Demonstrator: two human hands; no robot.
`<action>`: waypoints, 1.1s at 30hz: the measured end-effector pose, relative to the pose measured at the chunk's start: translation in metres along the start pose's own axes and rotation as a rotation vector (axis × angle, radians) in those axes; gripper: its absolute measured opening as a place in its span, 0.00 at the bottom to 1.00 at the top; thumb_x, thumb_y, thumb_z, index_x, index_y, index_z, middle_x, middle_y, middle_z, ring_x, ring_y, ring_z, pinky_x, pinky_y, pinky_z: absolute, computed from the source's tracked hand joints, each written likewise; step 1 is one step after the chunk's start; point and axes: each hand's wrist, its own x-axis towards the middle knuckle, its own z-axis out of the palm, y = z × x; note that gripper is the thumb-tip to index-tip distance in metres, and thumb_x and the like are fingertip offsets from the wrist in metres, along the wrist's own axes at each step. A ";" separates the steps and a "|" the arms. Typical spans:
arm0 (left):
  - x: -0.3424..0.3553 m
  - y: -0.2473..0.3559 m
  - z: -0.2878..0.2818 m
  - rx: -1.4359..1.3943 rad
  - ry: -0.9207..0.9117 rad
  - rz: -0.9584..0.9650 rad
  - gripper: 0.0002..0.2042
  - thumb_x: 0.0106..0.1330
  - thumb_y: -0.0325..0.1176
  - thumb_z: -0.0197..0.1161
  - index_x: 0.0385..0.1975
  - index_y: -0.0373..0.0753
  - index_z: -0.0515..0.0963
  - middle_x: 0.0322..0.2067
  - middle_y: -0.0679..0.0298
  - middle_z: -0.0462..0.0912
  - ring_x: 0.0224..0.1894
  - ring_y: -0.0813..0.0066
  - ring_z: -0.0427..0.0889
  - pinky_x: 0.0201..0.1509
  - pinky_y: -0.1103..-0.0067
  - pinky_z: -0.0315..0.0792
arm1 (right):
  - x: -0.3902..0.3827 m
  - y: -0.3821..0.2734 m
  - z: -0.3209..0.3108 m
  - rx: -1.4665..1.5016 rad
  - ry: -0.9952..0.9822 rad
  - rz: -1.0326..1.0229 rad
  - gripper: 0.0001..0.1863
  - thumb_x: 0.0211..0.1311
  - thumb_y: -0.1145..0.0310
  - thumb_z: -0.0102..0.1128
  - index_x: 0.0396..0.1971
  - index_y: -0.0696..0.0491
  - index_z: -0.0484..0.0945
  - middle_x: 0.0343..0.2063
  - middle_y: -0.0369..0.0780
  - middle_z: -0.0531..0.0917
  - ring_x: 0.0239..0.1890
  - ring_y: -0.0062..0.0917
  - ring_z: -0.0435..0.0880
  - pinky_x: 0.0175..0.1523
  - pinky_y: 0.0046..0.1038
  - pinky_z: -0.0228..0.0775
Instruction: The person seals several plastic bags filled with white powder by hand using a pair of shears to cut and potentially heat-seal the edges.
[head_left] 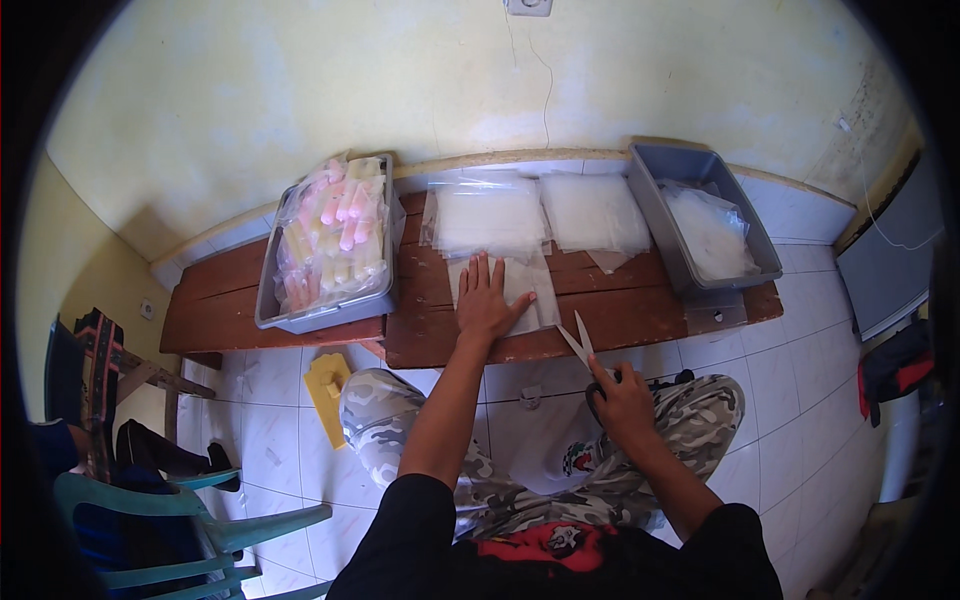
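Note:
My left hand (487,300) lies flat with its fingers spread on a clear plastic bag (536,293) at the front of the brown wooden bench (440,345). Scissors (579,338) with pale blades are in my right hand (622,398), its fingers wrapped around the handles. The blades stand apart and point up toward the bench's front edge, right of the bag. Behind my left hand rests a stack of clear plastic bags (487,215), and a second stack (595,213) lies to its right.
A grey tub (325,317) at left holds pink and pale-yellow items in clear plastic. Another grey tub (665,215) at right holds more plastic bags. A yellow object (327,395) lies on the tiled floor. A green plastic chair (270,527) stands at lower left, beside another person's leg.

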 end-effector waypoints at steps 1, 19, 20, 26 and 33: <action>0.000 0.000 -0.001 0.003 -0.011 -0.006 0.51 0.65 0.76 0.48 0.78 0.41 0.55 0.80 0.48 0.46 0.83 0.55 0.40 0.84 0.63 0.34 | 0.003 -0.002 0.004 -0.010 0.008 0.019 0.34 0.59 0.65 0.69 0.69 0.38 0.74 0.48 0.47 0.77 0.46 0.43 0.80 0.53 0.43 0.75; -0.001 0.003 -0.003 0.007 -0.047 -0.020 0.57 0.59 0.82 0.48 0.79 0.41 0.54 0.80 0.49 0.44 0.83 0.55 0.38 0.84 0.63 0.32 | 0.038 -0.051 0.006 -0.116 -0.180 0.144 0.35 0.67 0.61 0.60 0.74 0.40 0.64 0.50 0.49 0.75 0.33 0.45 0.88 0.38 0.45 0.82; -0.002 0.003 -0.004 0.008 -0.044 -0.018 0.57 0.59 0.82 0.48 0.79 0.41 0.54 0.80 0.48 0.44 0.83 0.55 0.38 0.84 0.63 0.32 | 0.040 -0.051 0.010 -0.116 -0.178 0.143 0.35 0.67 0.61 0.60 0.74 0.40 0.64 0.50 0.49 0.75 0.33 0.45 0.88 0.38 0.45 0.82; -0.001 0.003 -0.005 0.016 -0.034 -0.021 0.57 0.59 0.82 0.47 0.79 0.41 0.54 0.80 0.48 0.45 0.83 0.54 0.41 0.84 0.63 0.35 | 0.055 -0.056 0.009 -0.107 -0.142 0.139 0.35 0.68 0.62 0.59 0.75 0.44 0.63 0.47 0.49 0.75 0.33 0.46 0.88 0.39 0.45 0.83; -0.002 0.007 -0.008 0.018 -0.042 -0.011 0.59 0.56 0.84 0.50 0.79 0.41 0.54 0.80 0.47 0.46 0.83 0.53 0.41 0.83 0.62 0.36 | 0.057 -0.052 0.010 -0.086 -0.167 0.148 0.35 0.67 0.62 0.60 0.74 0.45 0.65 0.48 0.51 0.74 0.36 0.48 0.88 0.41 0.48 0.82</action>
